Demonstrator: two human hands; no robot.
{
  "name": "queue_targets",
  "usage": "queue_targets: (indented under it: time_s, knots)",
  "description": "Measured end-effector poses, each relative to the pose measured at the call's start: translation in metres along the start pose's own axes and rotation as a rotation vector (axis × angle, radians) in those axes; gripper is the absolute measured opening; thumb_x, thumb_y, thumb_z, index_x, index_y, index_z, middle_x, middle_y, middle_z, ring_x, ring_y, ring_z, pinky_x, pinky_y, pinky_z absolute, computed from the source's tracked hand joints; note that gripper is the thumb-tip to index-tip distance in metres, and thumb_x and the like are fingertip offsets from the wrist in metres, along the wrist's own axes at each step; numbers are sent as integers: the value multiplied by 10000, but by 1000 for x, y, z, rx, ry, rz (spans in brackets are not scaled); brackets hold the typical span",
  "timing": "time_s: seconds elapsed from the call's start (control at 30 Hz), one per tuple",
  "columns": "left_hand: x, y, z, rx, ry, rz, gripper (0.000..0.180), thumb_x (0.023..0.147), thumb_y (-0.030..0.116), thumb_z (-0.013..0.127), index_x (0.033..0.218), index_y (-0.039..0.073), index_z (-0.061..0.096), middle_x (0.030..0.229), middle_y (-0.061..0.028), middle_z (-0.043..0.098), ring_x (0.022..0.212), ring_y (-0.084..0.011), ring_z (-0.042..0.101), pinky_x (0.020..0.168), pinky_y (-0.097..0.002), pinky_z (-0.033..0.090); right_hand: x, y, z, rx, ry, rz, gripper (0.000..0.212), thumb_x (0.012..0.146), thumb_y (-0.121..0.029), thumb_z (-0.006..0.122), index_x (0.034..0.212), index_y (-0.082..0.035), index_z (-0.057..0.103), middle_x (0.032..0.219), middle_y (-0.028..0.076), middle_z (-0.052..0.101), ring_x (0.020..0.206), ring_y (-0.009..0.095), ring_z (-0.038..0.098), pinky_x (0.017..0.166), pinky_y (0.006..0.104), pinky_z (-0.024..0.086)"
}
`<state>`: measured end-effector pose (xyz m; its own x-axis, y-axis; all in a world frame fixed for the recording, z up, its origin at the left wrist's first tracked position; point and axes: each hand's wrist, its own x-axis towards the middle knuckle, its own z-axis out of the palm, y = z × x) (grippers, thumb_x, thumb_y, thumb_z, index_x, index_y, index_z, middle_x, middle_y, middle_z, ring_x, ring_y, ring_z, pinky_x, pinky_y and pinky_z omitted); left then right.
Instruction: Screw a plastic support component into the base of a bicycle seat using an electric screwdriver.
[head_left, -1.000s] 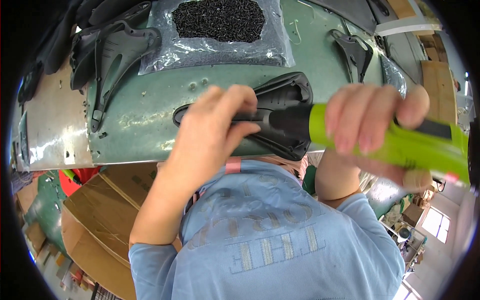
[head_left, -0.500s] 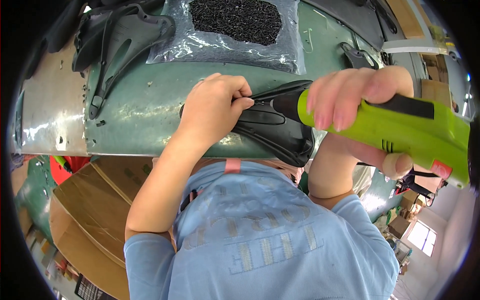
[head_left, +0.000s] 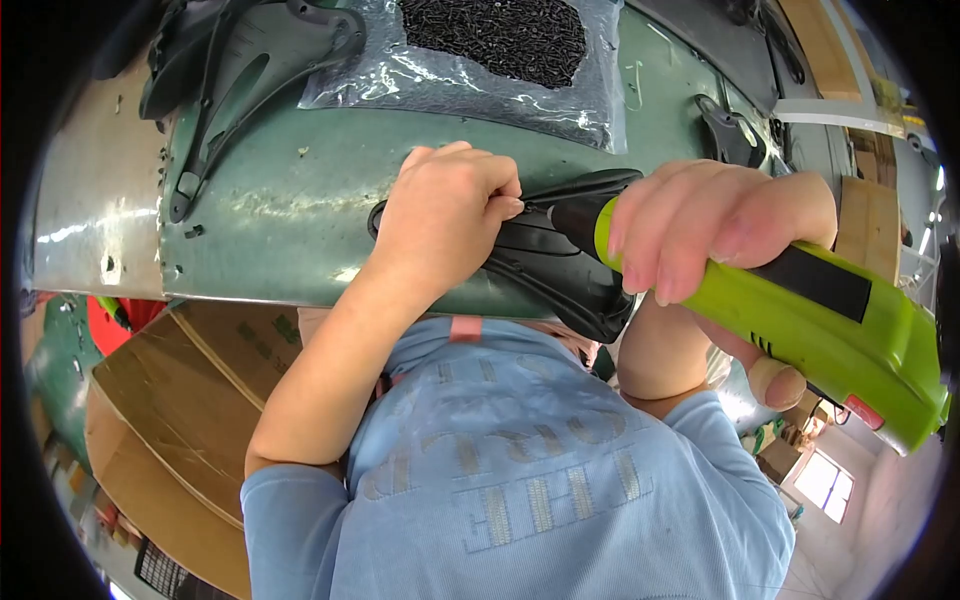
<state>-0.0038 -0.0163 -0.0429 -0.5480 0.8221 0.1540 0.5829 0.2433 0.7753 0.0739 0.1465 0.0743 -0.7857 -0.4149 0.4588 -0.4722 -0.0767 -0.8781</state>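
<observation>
My right hand [head_left: 725, 225] is wrapped round a bright green and black electric screwdriver [head_left: 835, 330], which points left. Its bit reaches the fingertips of my left hand [head_left: 450, 220], where thumb and forefinger are pinched together. Whatever they hold at the tip is too small and covered to make out. Beneath both hands lies a black moulded part [head_left: 585, 310], shaped like a bicycle saddle, with its wide end to the right by the table's near edge. My left hand hides much of its narrow end.
A clear plastic bag [head_left: 460, 95] with a heap of small black screws [head_left: 500, 40] lies beyond my hands on the green table [head_left: 270, 240]. Similar black parts lie at far left [head_left: 240, 80] and far right [head_left: 730, 130]. Below the table's left side stands a cardboard box [head_left: 200, 400].
The back end of the screwdriver has dropped lower, so it slopes more. Both hands appear slightly further right and lower in the picture, and the whole view has shifted a little.
</observation>
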Motion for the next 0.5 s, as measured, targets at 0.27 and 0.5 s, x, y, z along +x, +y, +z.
queue_targets:
  time_s: [0.27, 0.5]
  knots:
    - [0, 3, 2, -10, 19, 49, 71, 731, 83, 658, 698, 72, 596, 681, -28, 605, 755, -223, 568, 734, -356, 401, -8, 7, 4, 24, 96, 22, 650, 685, -478, 777, 1031, -26, 462, 804, 97, 581, 643, 223, 585, 557, 341, 462]
    - [-2, -2, 3, 20, 25, 37, 60, 734, 92, 660, 717, 74, 606, 691, -42, 609, 764, -231, 574, 724, -366, 397, -7, 21, 10, -80, 336, 117, 491, 615, -411, 798, 808, -11, 587, 654, 52, 597, 565, 146, 576, 544, 259, 463]
